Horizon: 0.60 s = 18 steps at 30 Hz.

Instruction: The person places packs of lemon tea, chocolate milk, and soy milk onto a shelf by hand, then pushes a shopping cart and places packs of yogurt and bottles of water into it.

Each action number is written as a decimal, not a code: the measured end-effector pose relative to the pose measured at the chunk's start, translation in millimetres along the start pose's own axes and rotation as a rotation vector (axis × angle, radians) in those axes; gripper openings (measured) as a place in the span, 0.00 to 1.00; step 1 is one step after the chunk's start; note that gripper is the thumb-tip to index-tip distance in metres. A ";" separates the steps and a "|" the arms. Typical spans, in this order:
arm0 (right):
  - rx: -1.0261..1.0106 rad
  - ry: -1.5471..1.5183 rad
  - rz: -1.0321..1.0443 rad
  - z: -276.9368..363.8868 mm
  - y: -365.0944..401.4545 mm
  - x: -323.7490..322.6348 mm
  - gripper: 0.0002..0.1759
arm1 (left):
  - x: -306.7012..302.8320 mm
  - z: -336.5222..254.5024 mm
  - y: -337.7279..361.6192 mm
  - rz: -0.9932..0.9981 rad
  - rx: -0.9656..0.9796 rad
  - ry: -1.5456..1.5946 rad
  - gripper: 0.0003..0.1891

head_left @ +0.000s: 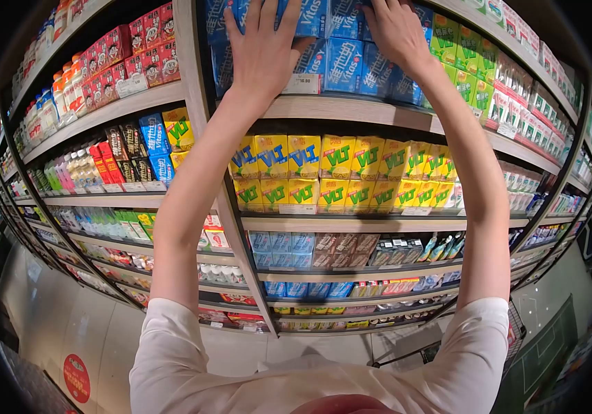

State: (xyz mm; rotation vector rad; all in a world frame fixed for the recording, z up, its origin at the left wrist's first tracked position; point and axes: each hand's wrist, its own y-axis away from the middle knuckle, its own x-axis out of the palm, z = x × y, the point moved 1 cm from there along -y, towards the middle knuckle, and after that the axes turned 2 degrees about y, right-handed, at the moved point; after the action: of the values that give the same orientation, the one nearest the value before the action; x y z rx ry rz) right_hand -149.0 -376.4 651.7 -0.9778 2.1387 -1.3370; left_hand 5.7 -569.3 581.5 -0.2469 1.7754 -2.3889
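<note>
Both my arms reach up to a shelf of blue Vitasoy drink cartons [343, 63], stacked in two rows. My left hand [265, 52] lies with fingers spread against the cartons on the left side, its fingertips cut off by the top edge of the view. Over the cartons further right is my right hand [401, 33], fingers stretched out and apart, partly outside the frame. Neither hand is wrapped round a carton. A price tag [303, 83] sits on the shelf edge just below my left hand.
Beneath is a shelf of yellow VLT cartons [336, 162]. Green cartons [457, 47] stand right of the blue ones, and red cartons [113, 63] fill the left shelf. An upright wooden divider [198, 83] separates the bays. A shopping basket or cart [515, 330] shows at lower right.
</note>
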 end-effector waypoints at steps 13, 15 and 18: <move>0.164 0.184 0.106 0.2 -9.1 -3.0 0.24 | 4.4 2.4 -4.6 0.013 0.041 -0.041 0.43; 0.074 0.183 0.011 8.9 -10.8 0.4 0.25 | 3.8 -2.6 -6.4 0.022 0.031 -0.065 0.43; 0.088 0.090 0.051 22.6 -17.8 13.8 0.24 | 3.3 -2.5 -5.5 0.028 0.034 -0.095 0.42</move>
State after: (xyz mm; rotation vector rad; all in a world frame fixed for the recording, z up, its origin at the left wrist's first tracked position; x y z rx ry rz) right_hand -136.9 -405.3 657.8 -0.8380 2.1346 -1.4628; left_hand 1.8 -566.2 586.2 -0.3239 1.6837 -2.3449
